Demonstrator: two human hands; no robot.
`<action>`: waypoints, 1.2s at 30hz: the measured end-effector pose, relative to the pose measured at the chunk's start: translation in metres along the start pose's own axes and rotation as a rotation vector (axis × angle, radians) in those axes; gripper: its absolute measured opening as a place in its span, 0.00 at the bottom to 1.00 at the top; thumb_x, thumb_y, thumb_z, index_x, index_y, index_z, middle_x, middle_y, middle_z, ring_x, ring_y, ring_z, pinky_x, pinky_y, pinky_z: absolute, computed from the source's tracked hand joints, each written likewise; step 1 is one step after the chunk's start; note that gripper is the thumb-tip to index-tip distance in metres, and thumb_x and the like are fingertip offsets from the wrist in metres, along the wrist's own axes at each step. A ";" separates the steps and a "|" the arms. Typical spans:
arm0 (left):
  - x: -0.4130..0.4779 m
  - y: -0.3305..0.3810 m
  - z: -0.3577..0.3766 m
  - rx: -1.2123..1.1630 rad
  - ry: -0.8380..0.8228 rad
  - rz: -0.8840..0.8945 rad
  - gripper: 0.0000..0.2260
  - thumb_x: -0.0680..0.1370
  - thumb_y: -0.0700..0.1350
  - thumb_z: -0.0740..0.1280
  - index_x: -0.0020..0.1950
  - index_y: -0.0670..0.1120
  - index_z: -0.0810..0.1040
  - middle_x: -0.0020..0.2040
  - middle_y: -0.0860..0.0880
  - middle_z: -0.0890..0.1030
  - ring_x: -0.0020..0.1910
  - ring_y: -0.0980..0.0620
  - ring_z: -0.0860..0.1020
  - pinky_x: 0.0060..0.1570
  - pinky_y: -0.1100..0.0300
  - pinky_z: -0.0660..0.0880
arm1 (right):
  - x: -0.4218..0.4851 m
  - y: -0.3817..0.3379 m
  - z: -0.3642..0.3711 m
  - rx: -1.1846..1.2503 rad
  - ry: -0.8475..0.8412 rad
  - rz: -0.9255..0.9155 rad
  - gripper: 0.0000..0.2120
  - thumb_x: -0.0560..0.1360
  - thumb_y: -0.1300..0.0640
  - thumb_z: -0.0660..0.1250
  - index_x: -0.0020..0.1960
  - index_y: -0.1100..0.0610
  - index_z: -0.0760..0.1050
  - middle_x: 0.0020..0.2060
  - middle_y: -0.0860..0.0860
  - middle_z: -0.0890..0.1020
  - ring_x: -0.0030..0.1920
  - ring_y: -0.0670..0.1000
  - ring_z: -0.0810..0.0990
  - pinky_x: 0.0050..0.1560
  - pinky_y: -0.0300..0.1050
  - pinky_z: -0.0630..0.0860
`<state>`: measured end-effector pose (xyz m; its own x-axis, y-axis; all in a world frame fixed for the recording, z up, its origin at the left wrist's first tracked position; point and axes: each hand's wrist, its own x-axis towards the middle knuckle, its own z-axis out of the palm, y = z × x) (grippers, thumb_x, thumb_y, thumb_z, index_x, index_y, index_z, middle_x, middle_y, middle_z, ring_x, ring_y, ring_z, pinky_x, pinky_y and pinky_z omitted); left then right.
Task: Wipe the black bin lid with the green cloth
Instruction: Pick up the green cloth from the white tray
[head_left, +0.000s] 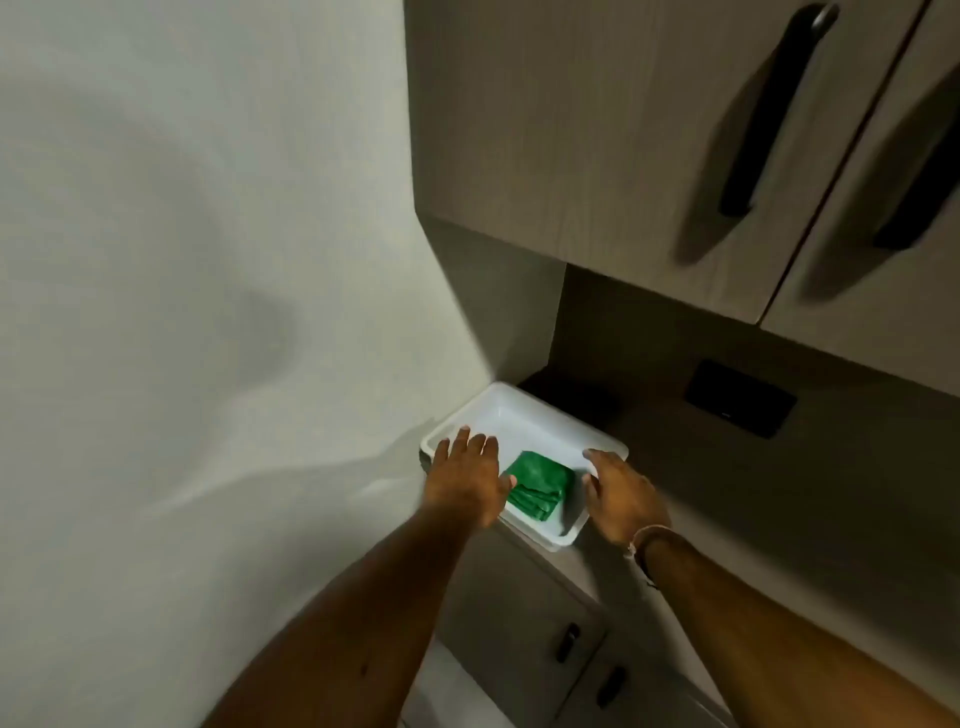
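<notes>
There is a single view, from a wide-angle camera worn on the person's head. It looks forward and steeply down into a room corner, with the white tray (540, 410) as its landmark, lying a little below and right of the frame's middle. Both forearms reach in from the bottom edge toward the tray, so the camera sits above and behind it, about an arm's reach off. Left of the tray a plain wall (182, 260) fills the frame. Above and right of the tray, upper cabinet doors (597, 130) loom very near the lens, tilted and bent by the wide lens. Below the tray, lower cabinet doors (524, 618) recede.
</notes>
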<state>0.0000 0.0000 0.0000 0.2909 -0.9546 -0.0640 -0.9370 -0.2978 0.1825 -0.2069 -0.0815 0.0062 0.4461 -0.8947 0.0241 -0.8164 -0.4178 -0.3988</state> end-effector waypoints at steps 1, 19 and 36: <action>0.010 0.004 0.008 0.010 -0.027 -0.012 0.30 0.86 0.59 0.57 0.83 0.43 0.61 0.84 0.42 0.65 0.86 0.41 0.55 0.84 0.40 0.53 | 0.013 0.006 0.006 -0.035 -0.021 0.015 0.21 0.88 0.52 0.58 0.80 0.53 0.71 0.78 0.54 0.76 0.76 0.59 0.75 0.78 0.56 0.71; 0.106 0.033 0.051 -0.114 -0.231 -0.352 0.12 0.79 0.46 0.69 0.60 0.48 0.73 0.65 0.42 0.81 0.68 0.38 0.77 0.77 0.36 0.58 | 0.110 0.014 0.056 -0.384 -0.220 0.047 0.14 0.77 0.43 0.76 0.59 0.48 0.85 0.55 0.51 0.84 0.71 0.59 0.71 0.73 0.66 0.60; -0.161 -0.018 0.012 -1.677 -0.354 -0.339 0.12 0.82 0.39 0.70 0.63 0.36 0.82 0.53 0.43 0.87 0.51 0.49 0.87 0.55 0.56 0.86 | -0.118 -0.046 0.032 1.895 -0.851 0.210 0.39 0.76 0.46 0.63 0.83 0.62 0.64 0.75 0.64 0.75 0.69 0.63 0.80 0.79 0.66 0.69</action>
<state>-0.0324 0.1586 -0.0044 0.1478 -0.8746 -0.4617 0.4147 -0.3691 0.8318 -0.2101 0.0481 -0.0081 0.8887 -0.3867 -0.2464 0.1819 0.7907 -0.5845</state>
